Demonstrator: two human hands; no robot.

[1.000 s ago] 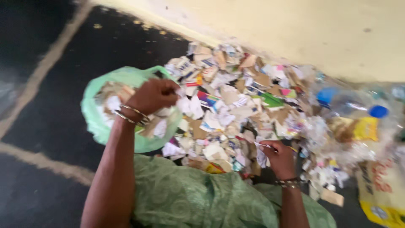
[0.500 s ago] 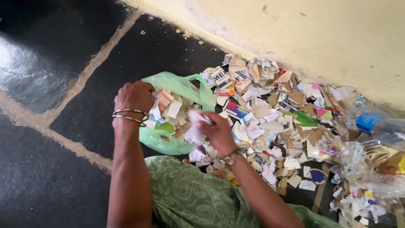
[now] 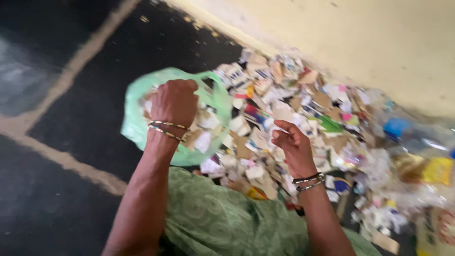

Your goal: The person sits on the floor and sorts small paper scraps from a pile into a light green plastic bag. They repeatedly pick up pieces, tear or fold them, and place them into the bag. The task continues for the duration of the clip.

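left hand (image 3: pixel 174 102) fisted on rim of green plastic bag (image 3: pixel 137 128), holding its mouth open on dark floor (image 3: pixel 61 199) | right hand (image 3: pixel 290 142) loosely curled, whether it holds anything cannot tell | paper scrap pile (image 3: pixel 303 114) along wall (image 3: pixel 379 42), under and beyond right hand | bag lies left of pile, right hand nearer the scraps

A green plastic bag (image 3: pixel 137 125) is gripped at centre-left by the left hand (image 3: pixel 174 102); the right hand (image 3: pixel 292 142) is held over scrap paper (image 3: pixel 284 114) at centre.
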